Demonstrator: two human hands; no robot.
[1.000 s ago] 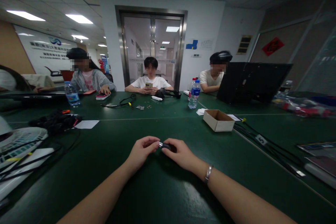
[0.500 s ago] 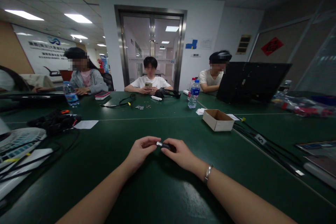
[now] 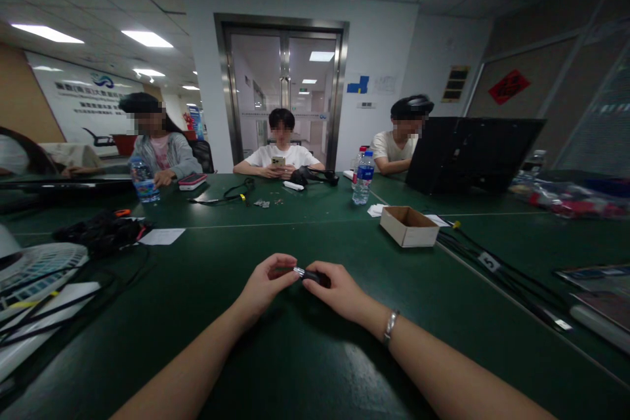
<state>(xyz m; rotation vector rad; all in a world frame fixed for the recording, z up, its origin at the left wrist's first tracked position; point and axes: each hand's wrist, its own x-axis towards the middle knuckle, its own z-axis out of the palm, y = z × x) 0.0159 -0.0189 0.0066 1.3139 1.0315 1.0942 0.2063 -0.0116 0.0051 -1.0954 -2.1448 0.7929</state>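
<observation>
Head view: both hands out in front over the green counter point(image 3: 275, 380), close together. Small dark cylinder point(image 3: 310, 274) sits between them, silver end point(image 3: 298, 272) to the left. Exact type too small to tell.

Right hand point(image 3: 339, 285): grip closed round the dark body, thumb on the near side; far end hidden in the fingers. Left hand point(image 3: 263, 285): fingertips and thumb at the silver end, grip narrow; can't tell if it's pinching or just beside.

Key relation: long axis runs side to side, nearly level, dipping slightly to the right in view. Silver end points straight at the left fingertips; right is the nearer hand, already on the body. Cylinder seems raised off the counter.

Around: open cardboard box point(image 3: 409, 230) beyond the right hand, well apart; black cables point(image 3: 512, 282) farther right; fan point(image 3: 44, 269) far left.
</observation>
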